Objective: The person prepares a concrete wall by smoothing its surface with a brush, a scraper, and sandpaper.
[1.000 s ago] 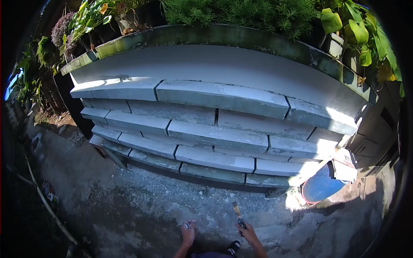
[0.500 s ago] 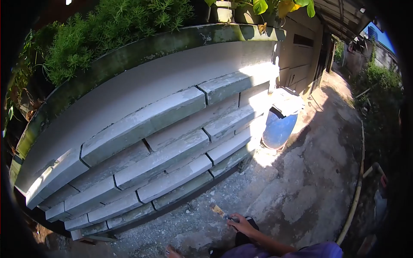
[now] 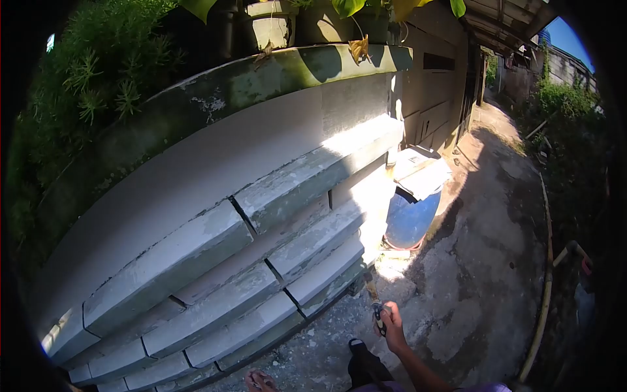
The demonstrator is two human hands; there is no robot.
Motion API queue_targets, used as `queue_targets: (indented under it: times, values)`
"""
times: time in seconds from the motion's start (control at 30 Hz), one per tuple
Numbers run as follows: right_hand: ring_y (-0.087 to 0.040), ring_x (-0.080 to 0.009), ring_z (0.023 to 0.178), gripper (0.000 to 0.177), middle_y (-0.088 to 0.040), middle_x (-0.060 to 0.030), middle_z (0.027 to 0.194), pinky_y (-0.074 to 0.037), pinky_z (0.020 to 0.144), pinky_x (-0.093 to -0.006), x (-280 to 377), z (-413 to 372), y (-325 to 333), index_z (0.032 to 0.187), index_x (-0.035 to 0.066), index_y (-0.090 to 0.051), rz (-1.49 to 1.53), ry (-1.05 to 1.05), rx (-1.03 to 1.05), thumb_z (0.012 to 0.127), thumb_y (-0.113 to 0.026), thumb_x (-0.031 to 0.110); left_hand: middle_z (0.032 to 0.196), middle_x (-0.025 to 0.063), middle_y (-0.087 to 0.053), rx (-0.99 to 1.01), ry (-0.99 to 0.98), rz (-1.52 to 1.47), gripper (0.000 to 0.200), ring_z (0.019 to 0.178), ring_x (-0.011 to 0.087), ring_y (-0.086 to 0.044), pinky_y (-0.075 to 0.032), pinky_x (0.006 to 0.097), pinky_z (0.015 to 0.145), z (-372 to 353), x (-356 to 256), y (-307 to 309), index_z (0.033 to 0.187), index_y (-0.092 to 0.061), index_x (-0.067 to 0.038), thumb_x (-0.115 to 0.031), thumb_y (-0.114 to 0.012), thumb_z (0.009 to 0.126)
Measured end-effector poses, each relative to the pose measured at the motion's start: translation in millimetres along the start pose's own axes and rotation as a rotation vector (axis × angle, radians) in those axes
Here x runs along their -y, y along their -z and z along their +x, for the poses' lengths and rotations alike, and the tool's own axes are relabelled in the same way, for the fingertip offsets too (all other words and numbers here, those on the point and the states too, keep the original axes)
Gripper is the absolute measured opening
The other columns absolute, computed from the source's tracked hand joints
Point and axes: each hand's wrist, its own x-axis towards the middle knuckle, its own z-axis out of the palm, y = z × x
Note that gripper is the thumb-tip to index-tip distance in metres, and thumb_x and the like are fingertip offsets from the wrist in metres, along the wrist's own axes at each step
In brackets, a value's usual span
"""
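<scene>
Right hand (image 3: 394, 320): low in the frame, fist closed round the handle of a brush (image 3: 374, 304); the forearm runs off the bottom edge.
Brush: held upright, pale tip pointing up at the foot of the slabs (image 3: 215, 242), close to the lowest course; whether it touches cannot be told.
Left hand: out of frame.
Hard to make out: a skin-toned shape (image 3: 261, 380) at the bottom edge, cut off, too little showing to say what it is.
Shoe (image 3: 358, 347): dark, just left of the right wrist, partly covered by dark cloth.
Slabs: grey, patchy, stacked in stepped rows against a smooth grey wall (image 3: 196, 163); the left end is lost in the dark rim of the lens.
Barrel (image 3: 410, 219): blue, at the right end of the slabs, its top covered by pale boards (image 3: 423, 173); the base is washed out by sun.
Pots (image 3: 268, 26): on the wall cap, cropped by the top edge.
Pipe (image 3: 546, 307): thin, along the right side of the ground (image 3: 470, 274), lower end hidden.
Writing: brush handle and barrel too small and shaded to read.
</scene>
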Motion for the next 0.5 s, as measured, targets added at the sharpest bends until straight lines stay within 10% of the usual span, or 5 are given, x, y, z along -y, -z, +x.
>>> queue_targets:
  times: [0.1, 0.17, 0.23, 0.37, 0.5]
  values:
    - [-0.049, -0.0081, 0.054, 0.046, -0.057, -0.0041, 0.083, -0.039, 0.050, -0.0226, 55.8, 87.2, -9.0, 0.143, 0.004, -0.040, -0.133, 0.223, 0.023, 0.098, -0.052, 0.001, 0.086, 0.0057, -0.062, 0.044, -0.217, 0.304, 0.025, 0.067, 0.0158, -0.057, -0.047, 0.0292, 0.055, 28.2, -21.3, -63.2, 0.113, -0.061, -0.006, -0.028, -0.054, 0.102]
    - [-0.055, -0.0121, 0.062, 0.045, -0.059, -0.0063, 0.087, -0.044, 0.057, -0.0248, 96.3, 139.0, -14.5, 0.137, 0.001, -0.050, -0.272, 0.337, 0.008, 0.094, -0.060, 0.000, 0.099, 0.0112, -0.068, -0.103, -1.003, 0.652, 0.029, 0.078, 0.0203, -0.064, -0.053, 0.0338, 0.068, 36.4, -99.5, -133.5, 0.121, -0.063, -0.003, -0.020, -0.053, 0.101]
    - [-0.059, -0.0182, 0.072, 0.040, -0.060, -0.0101, 0.090, -0.048, 0.067, -0.0294, 153.5, 196.9, -32.0, 0.127, -0.001, -0.060, -0.737, 0.843, -0.025, 0.087, -0.066, -0.002, 0.127, 0.0172, -0.057, -0.119, -0.911, 0.580, 0.028, 0.114, 0.0282, -0.057, -0.048, 0.0403, 0.088, 44.5, -146.6, -182.1, 0.121, -0.055, -0.005, -0.018, -0.048, 0.097]
    - [-0.054, -0.0189, 0.072, 0.039, -0.056, -0.0100, 0.087, -0.045, 0.067, -0.0298, 219.9, 279.0, -79.8, 0.130, 0.004, -0.063, -0.780, 0.911, -0.095, 0.091, -0.066, 0.003, 0.154, 0.0235, -0.034, -0.302, -1.169, 0.774, 0.054, 0.147, 0.0466, -0.024, -0.023, 0.0613, 0.114, 80.4, -228.3, -232.2, 0.142, -0.040, -0.013, -0.014, -0.045, 0.088]
    - [-0.055, -0.0186, 0.068, 0.036, -0.057, -0.0094, 0.083, -0.046, 0.064, -0.0316, 244.9, 337.3, -108.4, 0.132, 0.009, -0.066, -0.943, 0.962, -0.115, 0.096, -0.061, 0.010, 0.156, 0.0223, -0.036, -0.393, -1.285, 0.969, 0.057, 0.148, 0.0448, -0.024, -0.014, 0.0619, 0.118, 108.8, -270.9, -264.9, 0.143, -0.041, -0.013, -0.028, -0.047, 0.088]
